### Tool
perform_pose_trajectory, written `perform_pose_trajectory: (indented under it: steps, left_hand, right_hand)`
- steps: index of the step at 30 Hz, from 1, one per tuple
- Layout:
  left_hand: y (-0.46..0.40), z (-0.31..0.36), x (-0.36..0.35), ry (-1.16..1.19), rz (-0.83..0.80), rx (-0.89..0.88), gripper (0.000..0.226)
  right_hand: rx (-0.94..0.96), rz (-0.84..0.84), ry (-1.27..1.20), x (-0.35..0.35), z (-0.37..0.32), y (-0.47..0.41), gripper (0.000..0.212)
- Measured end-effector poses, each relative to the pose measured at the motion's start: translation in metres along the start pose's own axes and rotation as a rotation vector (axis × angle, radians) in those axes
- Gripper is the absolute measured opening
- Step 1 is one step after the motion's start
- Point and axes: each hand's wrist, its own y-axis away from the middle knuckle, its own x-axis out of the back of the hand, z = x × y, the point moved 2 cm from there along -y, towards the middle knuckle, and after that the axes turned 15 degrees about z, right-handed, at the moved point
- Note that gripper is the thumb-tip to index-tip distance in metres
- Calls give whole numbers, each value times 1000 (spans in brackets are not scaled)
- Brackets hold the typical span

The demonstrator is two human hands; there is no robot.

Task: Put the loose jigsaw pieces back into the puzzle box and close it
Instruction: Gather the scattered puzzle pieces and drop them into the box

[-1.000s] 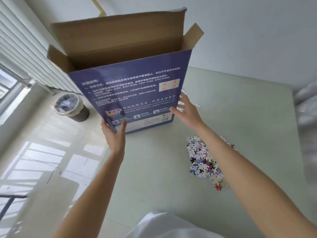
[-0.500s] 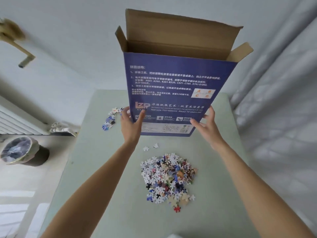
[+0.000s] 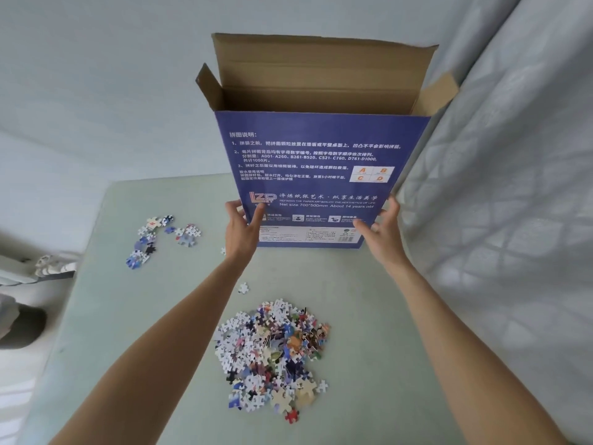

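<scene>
While both hands, left hand (image 3: 241, 227) and right hand (image 3: 382, 226), clamp the puzzle box (image 3: 317, 175) low at frame center, that floppy, light cardboard probably wants holding by the bottom corners.

A home bedroom: a quilted mattress (image 3: 500, 200) stands beside a pale green table (image 3: 369, 300).

Interior of upright blue cardboard puzzle box (image 3: 321, 175) hidden behind front panel; small white print near bottom edge illegible. Dark round object (image 3: 19, 326) cropped at left edge.
</scene>
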Motion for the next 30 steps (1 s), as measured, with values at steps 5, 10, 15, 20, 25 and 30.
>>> perform_pose_trajectory:
  steps: [5,10,15,20,25,30]
  left_hand:
    - [6,2,8,-41,-37,-28,42]
    - [11,-1,15,-78,-53,-63,37]
    - [0,-2,13,-29,-109,6,44]
    - [-2,-5,12,9,-134,30,52]
    - [-3,-11,24,-30,-80,-4,49]
    - [20,-32,67,-42,39,-92,27]
  right_hand:
    - [40,14,44,0,10,4,64]
    - [41,-6,42,2,2,18,68]
    - [26,-63,74,3,3,12,75]
    - [22,-83,115,6,0,9,75]
    - [90,80,163,5,-2,34,58]
    - [167,23,297,-29,5,92,27]
